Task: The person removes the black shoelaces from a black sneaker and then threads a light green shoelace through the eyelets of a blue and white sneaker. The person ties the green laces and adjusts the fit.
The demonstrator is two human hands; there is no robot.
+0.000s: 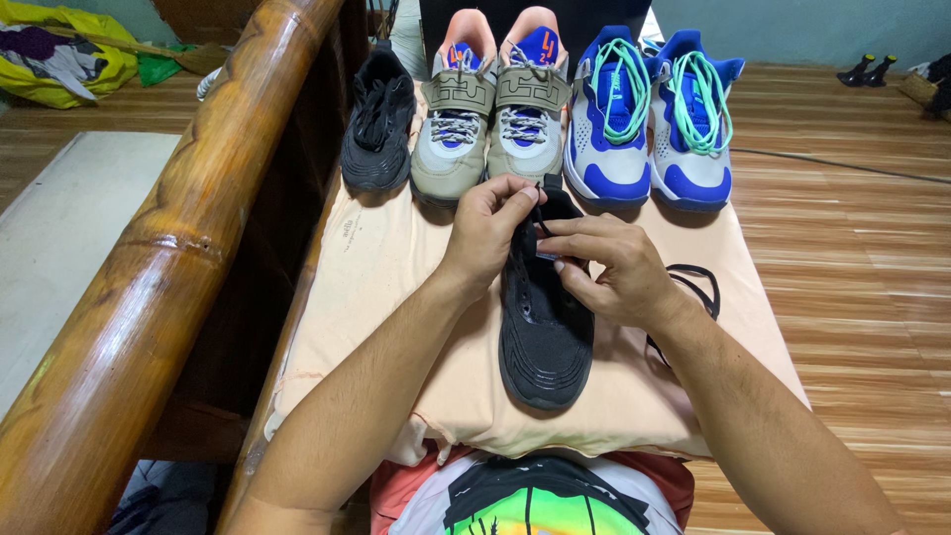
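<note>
A glossy bamboo rail (149,267) runs along the left. The left hand (490,230) pinches what seems a black lace at the knit black shoe (543,327), centred on the peach cushion (396,297); the right hand (609,267) grips its collar. A loose lace (693,287) lies rightward.

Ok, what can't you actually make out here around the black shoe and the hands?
- Head view: the lace holes on the black shoe are covered by the left hand and right hand.
- What the fingertips pinch: too small and dark to tell.
- The black lace runs behind the right wrist; its end is hidden.
- The other black shoe: heel hidden behind the wooden rail.
</note>
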